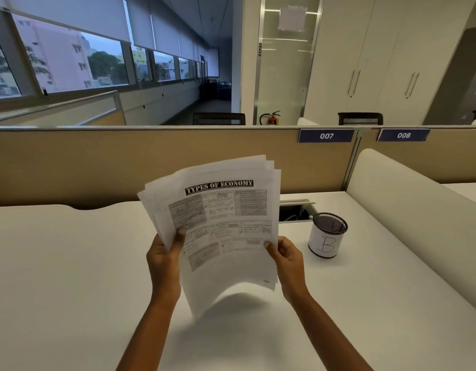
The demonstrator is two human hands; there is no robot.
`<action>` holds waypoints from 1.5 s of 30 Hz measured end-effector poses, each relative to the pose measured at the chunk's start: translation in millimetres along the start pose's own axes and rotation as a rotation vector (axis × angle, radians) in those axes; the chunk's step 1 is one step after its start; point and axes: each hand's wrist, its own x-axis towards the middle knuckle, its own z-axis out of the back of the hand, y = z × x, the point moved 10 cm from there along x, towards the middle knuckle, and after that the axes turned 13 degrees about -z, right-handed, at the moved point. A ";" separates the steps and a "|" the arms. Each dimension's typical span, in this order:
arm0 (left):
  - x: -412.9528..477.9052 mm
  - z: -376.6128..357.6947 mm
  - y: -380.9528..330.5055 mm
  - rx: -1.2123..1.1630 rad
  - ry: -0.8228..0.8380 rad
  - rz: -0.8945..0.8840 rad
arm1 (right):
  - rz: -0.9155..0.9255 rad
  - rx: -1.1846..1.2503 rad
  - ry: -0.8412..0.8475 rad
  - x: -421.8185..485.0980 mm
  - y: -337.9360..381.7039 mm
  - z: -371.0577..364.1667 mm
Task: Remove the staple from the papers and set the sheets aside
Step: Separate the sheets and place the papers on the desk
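Both hands hold a bundle of papers (220, 223) up off the white desk (71, 277), facing the camera, near the middle of the view. The left hand (164, 255) grips the bundle's left edge at about 8 o'clock on the sheets, thumb pressed on the printed front and the remaining fingers hidden behind. The right hand (287, 258) pinches the right edge at about 4 o'clock, thumb tip on the front and the fingers curled around the back. The top sheet is headed "TYPES OF ECONOMY" over a grid of printed boxes; its small text is too blurred to read. Behind it, several more sheets fan out at the top and left edges, and the bottom of the bundle curls toward the person and is blurred. No staple can be made out. At 3 o'clock from the papers, apart from them, a mesh pen cup (328, 235) stands upright on the desk, wrapped in white paper marked "B". A tan partition (97, 162) runs across the far edge of the desk at 12 o'clock, carrying blue labels reading 007 and 008.
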 end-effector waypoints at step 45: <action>-14.6 -15.0 -4.1 0.156 0.194 0.132 | -0.490 -1.305 -0.075 -26.8 -90.4 85.5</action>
